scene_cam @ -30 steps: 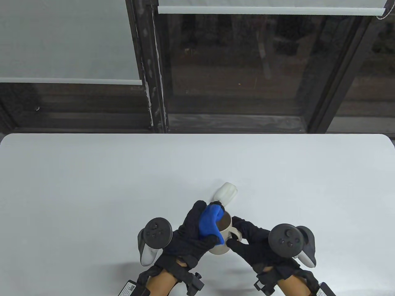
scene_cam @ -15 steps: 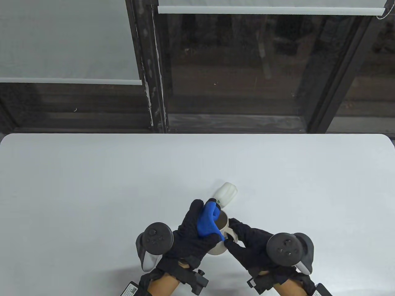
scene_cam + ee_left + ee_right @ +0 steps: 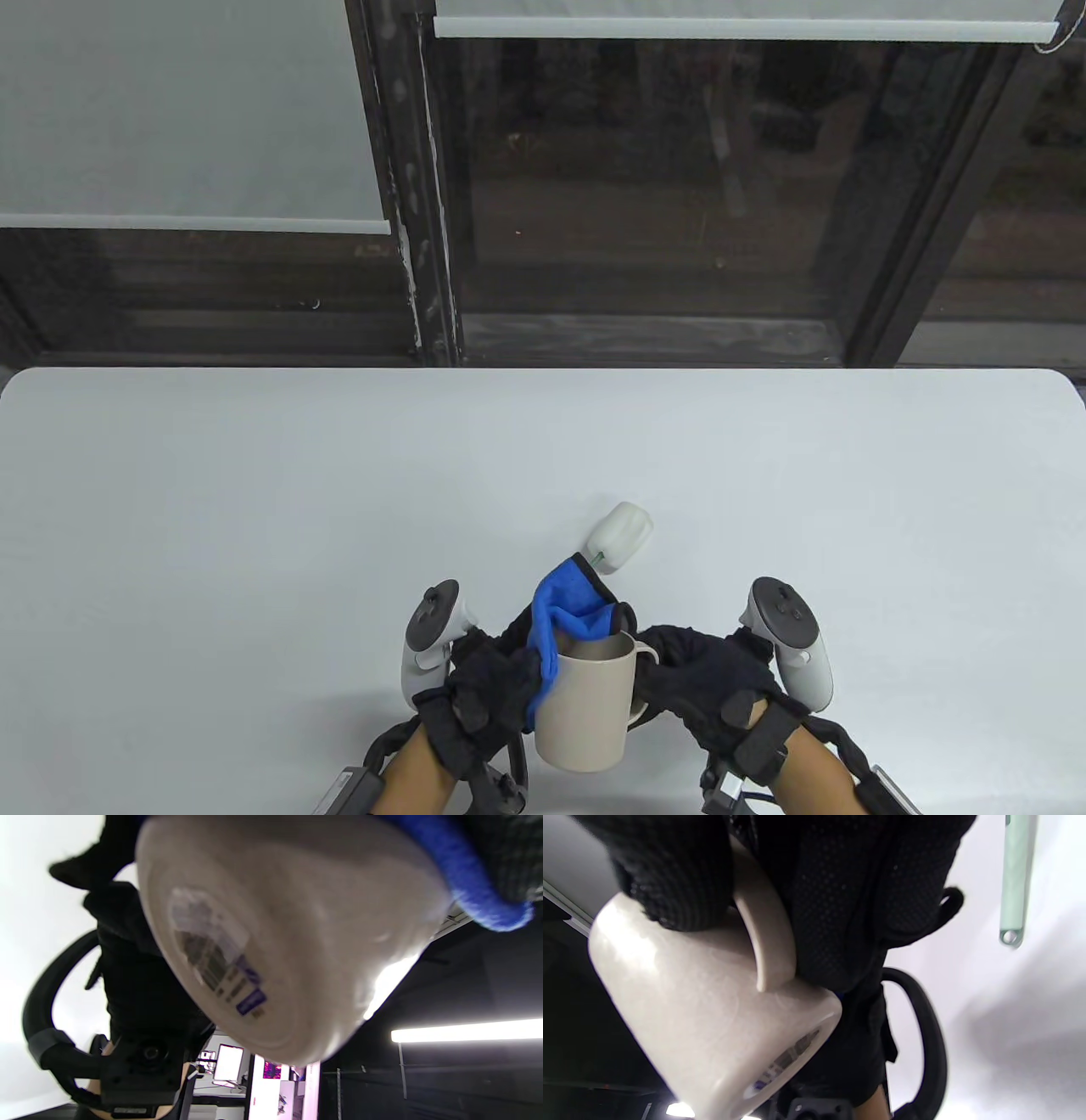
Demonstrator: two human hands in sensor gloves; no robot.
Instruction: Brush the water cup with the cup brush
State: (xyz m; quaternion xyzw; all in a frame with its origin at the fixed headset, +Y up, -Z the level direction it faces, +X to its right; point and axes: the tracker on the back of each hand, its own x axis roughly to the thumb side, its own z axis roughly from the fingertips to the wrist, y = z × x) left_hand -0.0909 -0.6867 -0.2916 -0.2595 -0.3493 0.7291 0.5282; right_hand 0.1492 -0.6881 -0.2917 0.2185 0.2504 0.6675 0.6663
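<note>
A tall beige ceramic cup (image 3: pixel 585 709), barcode sticker underneath, hangs tilted above the table, right hand (image 3: pixel 708 679) gripping its handle, left hand (image 3: pixel 484 688) clutching a blue cloth (image 3: pixel 564 615).

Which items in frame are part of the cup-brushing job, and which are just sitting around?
In the job:
- beige water cup, lifted off the table
- right hand, gripping the cup's handle
- left hand, holding the blue cloth against the cup's rim
- cup brush, lying on the table, untouched

Lying about:
- white table
- window and roller blinds behind it
</note>
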